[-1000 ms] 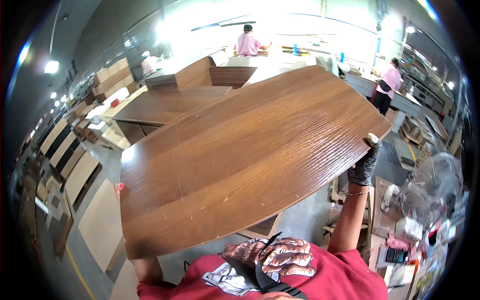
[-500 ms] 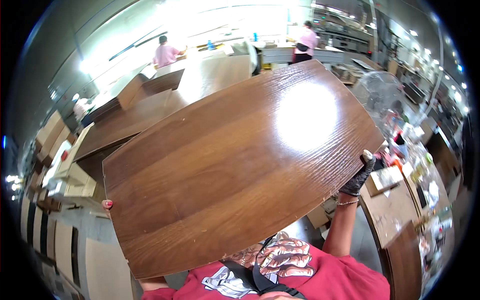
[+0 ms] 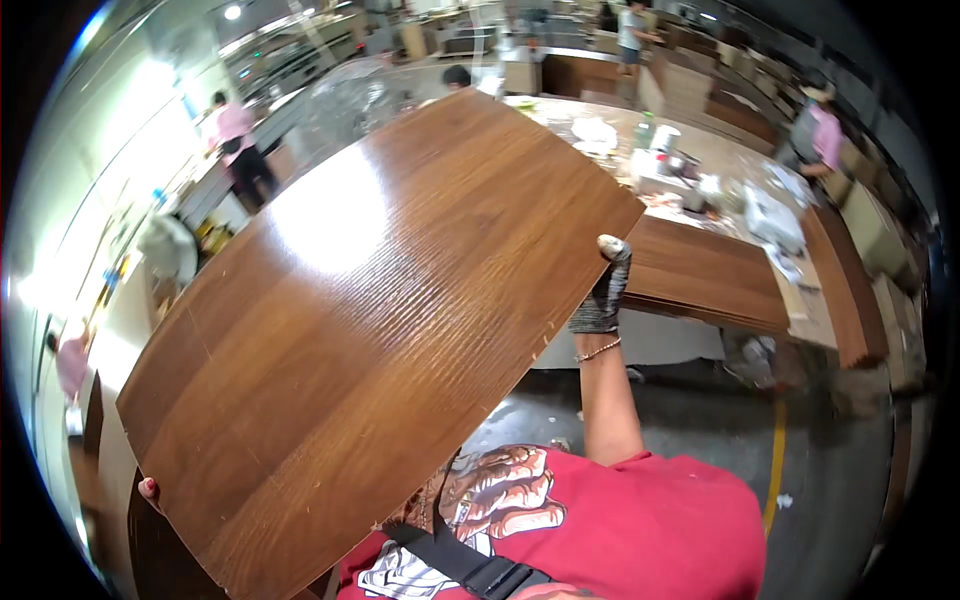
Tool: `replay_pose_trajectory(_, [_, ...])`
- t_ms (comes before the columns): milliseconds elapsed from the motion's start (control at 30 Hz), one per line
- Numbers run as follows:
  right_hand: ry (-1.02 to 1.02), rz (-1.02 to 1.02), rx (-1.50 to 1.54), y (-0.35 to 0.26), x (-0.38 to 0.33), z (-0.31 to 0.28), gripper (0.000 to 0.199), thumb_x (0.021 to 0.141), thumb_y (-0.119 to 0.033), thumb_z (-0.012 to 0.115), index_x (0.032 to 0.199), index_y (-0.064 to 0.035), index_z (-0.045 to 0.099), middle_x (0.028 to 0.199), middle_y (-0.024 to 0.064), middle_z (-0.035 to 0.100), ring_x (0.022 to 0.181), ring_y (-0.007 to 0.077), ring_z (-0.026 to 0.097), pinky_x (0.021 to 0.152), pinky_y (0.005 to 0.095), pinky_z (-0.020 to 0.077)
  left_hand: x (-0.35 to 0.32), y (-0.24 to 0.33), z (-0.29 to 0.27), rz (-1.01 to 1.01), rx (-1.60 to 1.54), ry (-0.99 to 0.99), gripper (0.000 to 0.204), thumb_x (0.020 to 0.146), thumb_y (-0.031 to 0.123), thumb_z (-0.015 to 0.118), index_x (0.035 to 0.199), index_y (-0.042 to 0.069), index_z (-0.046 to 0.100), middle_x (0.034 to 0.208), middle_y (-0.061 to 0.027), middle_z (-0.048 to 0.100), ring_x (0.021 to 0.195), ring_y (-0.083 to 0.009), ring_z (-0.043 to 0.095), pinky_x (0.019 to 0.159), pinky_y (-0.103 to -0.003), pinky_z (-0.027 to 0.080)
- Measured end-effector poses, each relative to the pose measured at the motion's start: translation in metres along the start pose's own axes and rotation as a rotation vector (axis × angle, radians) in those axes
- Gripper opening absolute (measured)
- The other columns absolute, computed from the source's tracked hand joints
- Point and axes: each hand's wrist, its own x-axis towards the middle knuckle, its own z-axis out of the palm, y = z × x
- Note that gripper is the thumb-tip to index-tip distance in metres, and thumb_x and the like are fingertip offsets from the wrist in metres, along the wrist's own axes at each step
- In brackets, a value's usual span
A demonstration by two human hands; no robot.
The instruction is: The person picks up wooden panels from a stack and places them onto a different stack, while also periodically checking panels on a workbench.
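A large brown wood-grain panel (image 3: 330, 340) fills the middle of the view, tilted, with a bright glare on its upper part. My right hand (image 3: 606, 290), in a dark glove with a pale thumb tip, grips its right edge, the thumb over the face. At the lower left edge only a fingertip with a red nail of my left hand (image 3: 149, 488) shows; the rest is behind the panel. Both hands hold the panel up in front of my chest.
To the right, a stack of brown panels (image 3: 700, 272) lies on a worktable (image 3: 812, 312) cluttered with a bottle (image 3: 645, 130), cans and plastic bags. Clear plastic wrap (image 3: 350, 105) bulges behind the panel. People (image 3: 236, 135) stand at left and far right. A yellow line (image 3: 777, 450) marks the floor.
My view has swung to the right, bringing the cluttered table and panel stack into view. The held panel has turned along with me, slanting more steeply; both hands keep their grip.
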Motion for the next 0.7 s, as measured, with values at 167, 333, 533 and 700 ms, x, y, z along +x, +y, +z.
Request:
replay_pose_trajectory(167, [0.153, -0.151, -0.043, -0.08, -0.005, -0.082, 0.041, 0.067, -0.025, 0.061, 0.103, -0.0075, 0.053, 0.094, 0.006, 0.058, 0.086, 0.0227, 0.056, 0.078, 0.0354, 0.0487, 0.074, -0.084, 0.058, -0.176, -0.007, -0.148, 0.059, 0.073, 0.033, 0.055, 0.123, 0.002, 0.047, 0.119, -0.017, 0.053, 0.106, -0.0313, 0.052, 0.089, -0.045, 0.044])
replay_pose_trajectory(333, [0.405, -0.345, -0.169, -0.151, -0.003, -0.219, 0.029, 0.067, -0.031, 0.064, 0.09, -0.0148, 0.056, 0.09, 0.0012, 0.056, 0.085, 0.0189, 0.055, 0.077, 0.0344, 0.0477, 0.133, -0.201, 0.11, -0.355, -0.026, -0.234, 0.056, 0.072, 0.032, 0.056, 0.12, 0.003, 0.048, 0.115, -0.0163, 0.054, 0.103, -0.0303, 0.053, 0.088, -0.044, 0.045])
replay_pose_trajectory(533, [0.681, -0.349, -0.298, -0.219, -0.024, -0.295, 0.054, 0.066, -0.032, 0.064, 0.113, -0.0075, 0.054, 0.102, 0.0078, 0.059, 0.091, 0.0245, 0.057, 0.079, 0.0361, 0.049, 0.174, -0.345, 0.14, -0.595, -0.082, -0.245, 0.053, 0.072, 0.032, 0.056, 0.116, 0.003, 0.051, 0.111, -0.0155, 0.056, 0.099, -0.0291, 0.054, 0.086, -0.043, 0.045])
replay_pose_trajectory(700, [0.884, -0.346, -0.329, -0.247, -0.054, -0.348, 0.061, 0.066, -0.034, 0.062, 0.122, -0.0114, 0.051, 0.113, 0.0071, 0.058, 0.099, 0.0256, 0.057, 0.084, 0.0386, 0.0483, 0.21, -0.442, 0.141, -0.763, -0.091, -0.248, 0.05, 0.071, 0.031, 0.056, 0.113, 0.004, 0.053, 0.107, -0.0148, 0.057, 0.096, -0.0282, 0.055, 0.085, -0.041, 0.046])
